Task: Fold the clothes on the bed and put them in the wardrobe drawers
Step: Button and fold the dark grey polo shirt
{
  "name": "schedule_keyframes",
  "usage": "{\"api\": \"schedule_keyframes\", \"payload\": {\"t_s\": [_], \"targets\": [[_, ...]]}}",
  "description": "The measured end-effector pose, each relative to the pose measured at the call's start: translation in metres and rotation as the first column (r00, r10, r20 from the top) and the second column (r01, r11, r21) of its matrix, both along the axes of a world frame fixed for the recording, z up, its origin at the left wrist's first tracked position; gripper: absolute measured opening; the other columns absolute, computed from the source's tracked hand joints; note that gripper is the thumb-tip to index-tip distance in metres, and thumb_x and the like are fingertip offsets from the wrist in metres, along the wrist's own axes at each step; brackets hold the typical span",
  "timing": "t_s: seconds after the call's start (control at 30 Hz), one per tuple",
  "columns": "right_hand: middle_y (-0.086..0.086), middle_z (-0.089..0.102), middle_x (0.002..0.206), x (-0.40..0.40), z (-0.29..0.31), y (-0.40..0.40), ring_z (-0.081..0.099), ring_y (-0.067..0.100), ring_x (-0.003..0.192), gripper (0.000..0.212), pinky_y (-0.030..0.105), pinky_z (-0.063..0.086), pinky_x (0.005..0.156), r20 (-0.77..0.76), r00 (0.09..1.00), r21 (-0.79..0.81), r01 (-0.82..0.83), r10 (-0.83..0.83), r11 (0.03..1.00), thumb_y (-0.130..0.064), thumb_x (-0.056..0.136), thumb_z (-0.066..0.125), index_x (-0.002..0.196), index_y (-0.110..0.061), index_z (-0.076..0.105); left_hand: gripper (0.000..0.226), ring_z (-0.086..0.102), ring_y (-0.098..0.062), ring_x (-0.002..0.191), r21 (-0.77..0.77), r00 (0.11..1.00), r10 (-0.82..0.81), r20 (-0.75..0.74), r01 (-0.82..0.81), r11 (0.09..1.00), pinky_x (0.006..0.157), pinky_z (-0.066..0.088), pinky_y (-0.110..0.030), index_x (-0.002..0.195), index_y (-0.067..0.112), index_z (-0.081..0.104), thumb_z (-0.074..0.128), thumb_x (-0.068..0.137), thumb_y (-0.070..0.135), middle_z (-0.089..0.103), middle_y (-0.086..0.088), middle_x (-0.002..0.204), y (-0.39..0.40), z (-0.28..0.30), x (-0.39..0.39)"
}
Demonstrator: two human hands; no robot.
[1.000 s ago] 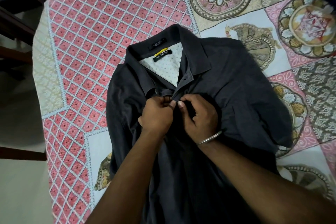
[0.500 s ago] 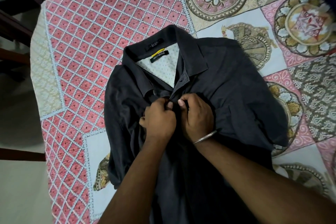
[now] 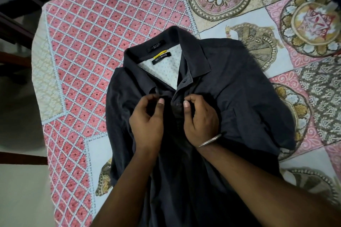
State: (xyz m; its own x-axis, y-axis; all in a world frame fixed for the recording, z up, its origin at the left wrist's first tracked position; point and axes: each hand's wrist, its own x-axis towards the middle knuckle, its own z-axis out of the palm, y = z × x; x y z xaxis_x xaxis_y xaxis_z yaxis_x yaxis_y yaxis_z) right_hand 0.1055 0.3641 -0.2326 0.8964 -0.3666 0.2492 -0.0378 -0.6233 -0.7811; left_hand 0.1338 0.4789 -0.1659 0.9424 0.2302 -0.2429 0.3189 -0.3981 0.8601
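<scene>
Dark shirt [image 3: 230, 88] on bed [image 3: 92, 33], hands [image 3: 173, 116] at placket.

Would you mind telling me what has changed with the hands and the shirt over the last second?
The two hands, which were pinched together over the placket, have drawn apart: the left hand went left and let go, the right hand stays curled at the placket edge. A button now shows between them. The dark shirt lies as before on the bedspread, collar open.
</scene>
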Motion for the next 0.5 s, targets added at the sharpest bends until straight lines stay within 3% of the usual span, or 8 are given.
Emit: {"api": "schedule_keyframes", "payload": {"t_s": [0.17, 0.33, 0.43, 0.5], "targets": [[0.002, 0.06, 0.099, 0.0, 0.001, -0.002, 0.058, 0.011, 0.09, 0.016, 0.026, 0.048, 0.076, 0.034, 0.996, 0.157, 0.071, -0.078, 0.985, -0.014, 0.095, 0.05, 0.103, -0.005, 0.061, 0.019, 0.066, 0.004, 0.098, 0.039, 0.971, -0.168, 0.17, 0.163, 0.986, 0.088, 0.052, -0.017, 0.107, 0.018, 0.073, 0.074, 0.087, 0.019, 0.073, 0.013, 0.101, -0.01, -0.006, 0.033], [0.001, 0.056, 0.101, 0.006, 0.009, -0.008, 0.056, 0.008, 0.092, 0.016, 0.028, 0.05, 0.078, 0.02, 0.994, 0.235, 0.104, -0.112, 0.966, -0.002, 0.09, 0.058, 0.105, -0.007, 0.061, 0.017, 0.065, 0.001, 0.105, 0.09, 0.939, -0.195, 0.284, 0.176, 0.98, 0.097, 0.052, -0.029, 0.105, 0.011, 0.074, 0.07, 0.088, 0.01, 0.073, 0.009, 0.107, -0.01, -0.037, 0.05], [0.004, 0.054, 0.106, 0.011, 0.021, -0.023, 0.056, 0.011, 0.092, 0.024, 0.025, 0.049, 0.08, 0.013, 1.0, 0.058, 0.02, -0.021, 0.998, -0.003, 0.087, 0.061, 0.11, -0.008, 0.064, 0.02, 0.063, -0.002, 0.112, 0.128, 0.903, -0.202, 0.378, 0.165, 0.978, 0.101, 0.048, -0.025, 0.108, 0.005, 0.072, 0.066, 0.089, 0.004, 0.07, 0.003, 0.115, -0.007, -0.05, 0.045], [0.005, 0.053, 0.116, 0.022, 0.026, -0.038, 0.057, 0.022, 0.099, 0.033, 0.037, 0.05, 0.083, -0.016, 0.998, -0.131, -0.054, 0.052, 0.99, -0.009, 0.085, 0.062, 0.117, -0.012, 0.065, 0.02, 0.063, -0.003, 0.113, 0.148, 0.884, -0.195, 0.425, 0.145, 0.978, 0.101, 0.048, -0.025, 0.109, 0.006, 0.071, 0.068, 0.089, 0.006, 0.069, 0.003, 0.115, -0.008, -0.054, 0.045]]}}
